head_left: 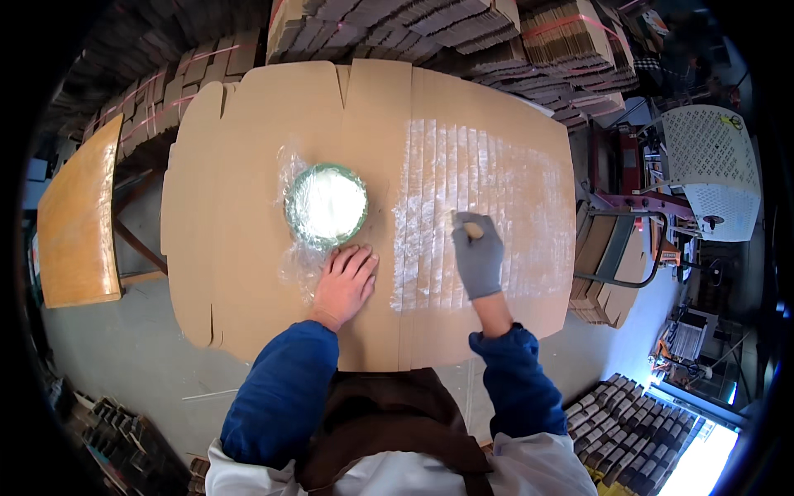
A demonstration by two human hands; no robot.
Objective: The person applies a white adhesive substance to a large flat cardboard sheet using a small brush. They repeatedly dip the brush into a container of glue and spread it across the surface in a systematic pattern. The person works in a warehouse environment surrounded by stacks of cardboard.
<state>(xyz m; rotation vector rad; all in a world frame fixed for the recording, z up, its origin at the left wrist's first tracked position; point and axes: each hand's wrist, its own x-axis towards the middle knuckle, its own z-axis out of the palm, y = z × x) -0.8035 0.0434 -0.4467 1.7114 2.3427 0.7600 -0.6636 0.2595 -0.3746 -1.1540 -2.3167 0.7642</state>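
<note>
A large flat brown cardboard sheet lies in front of me. My left hand, bare, rests flat with fingers spread on the cardboard, just below a green bowl of white paste lined with clear plastic wrap. My right hand, in a grey glove, grips a wooden-handled brush whose tip touches the cardboard. White paste streaks in vertical strokes cover the sheet's right half around the brush.
Bundles of flat cardboard are stacked behind the sheet. A wooden board stands at left, a white perforated chair and a metal cart with cardboard at right. Dark stacked items lie on the floor at lower right.
</note>
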